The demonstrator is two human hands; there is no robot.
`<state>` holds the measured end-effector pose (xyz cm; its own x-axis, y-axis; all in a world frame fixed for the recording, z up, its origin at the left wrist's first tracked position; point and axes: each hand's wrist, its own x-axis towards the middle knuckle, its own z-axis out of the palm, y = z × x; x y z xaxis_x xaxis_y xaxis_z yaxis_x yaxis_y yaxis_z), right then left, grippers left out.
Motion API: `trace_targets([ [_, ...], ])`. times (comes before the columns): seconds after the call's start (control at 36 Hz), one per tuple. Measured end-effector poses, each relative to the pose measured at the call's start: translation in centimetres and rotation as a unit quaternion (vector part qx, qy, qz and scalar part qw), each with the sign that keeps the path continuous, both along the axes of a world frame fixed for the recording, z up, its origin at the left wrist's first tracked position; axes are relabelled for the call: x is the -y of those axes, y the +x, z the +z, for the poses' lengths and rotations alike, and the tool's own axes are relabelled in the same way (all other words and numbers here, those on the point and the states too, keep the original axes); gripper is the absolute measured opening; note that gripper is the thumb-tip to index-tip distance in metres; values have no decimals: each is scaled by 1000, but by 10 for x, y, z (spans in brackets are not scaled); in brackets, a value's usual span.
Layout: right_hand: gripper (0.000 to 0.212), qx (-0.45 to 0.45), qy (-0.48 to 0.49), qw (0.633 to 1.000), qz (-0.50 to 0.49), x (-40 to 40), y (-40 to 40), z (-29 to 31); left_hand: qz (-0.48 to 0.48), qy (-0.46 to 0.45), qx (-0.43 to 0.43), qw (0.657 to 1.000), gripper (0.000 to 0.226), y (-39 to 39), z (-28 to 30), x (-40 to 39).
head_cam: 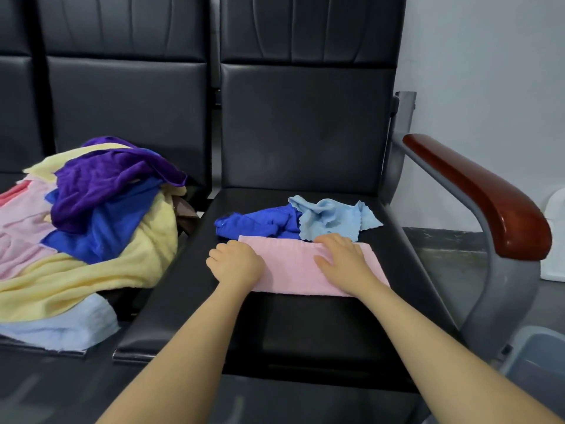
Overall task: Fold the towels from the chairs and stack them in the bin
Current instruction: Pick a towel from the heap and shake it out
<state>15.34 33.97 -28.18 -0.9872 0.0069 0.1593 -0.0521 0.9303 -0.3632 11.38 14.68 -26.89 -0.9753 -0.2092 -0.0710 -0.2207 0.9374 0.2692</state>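
Note:
A pink towel (293, 270), folded into a long strip, lies flat across the black seat (305, 325) of the right chair. My left hand (235, 263) holds the strip's left end with its fingers curled over the edge. My right hand (339, 258) rests flat on the right half, fingers straight. Behind the strip lie a crumpled dark blue towel (260, 223) and a light blue towel (333, 217). A grey bin (538, 359) shows at the lower right, beside the chair.
The left chair holds a heap of towels (85, 221): purple, dark blue, yellow, pink and light blue. A red-brown armrest (483, 194) on a grey metal frame bounds the right chair. A white container (555, 237) stands on the floor by the wall.

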Motion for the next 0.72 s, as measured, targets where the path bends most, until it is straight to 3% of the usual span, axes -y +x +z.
trace_targets([
  [0.17,57,133,108,985,27,5,7,-3,-52,5,-24,998,28,6,0,12],
  [0.42,60,157,100,982,15,33,11,-3,-125,24,-176,976,16,18,22,12],
  [0.47,61,160,78,984,6,47,7,-1,-136,82,-199,967,12,19,27,10],
  [0.58,53,120,-40,992,13,61,0,4,-131,269,-208,931,28,18,33,4],
  [0.67,38,50,-242,968,-36,57,2,8,-127,303,-191,925,31,18,38,-1],
  [0.72,32,10,-231,969,-83,45,6,12,-128,314,-176,924,35,20,42,-8],
])
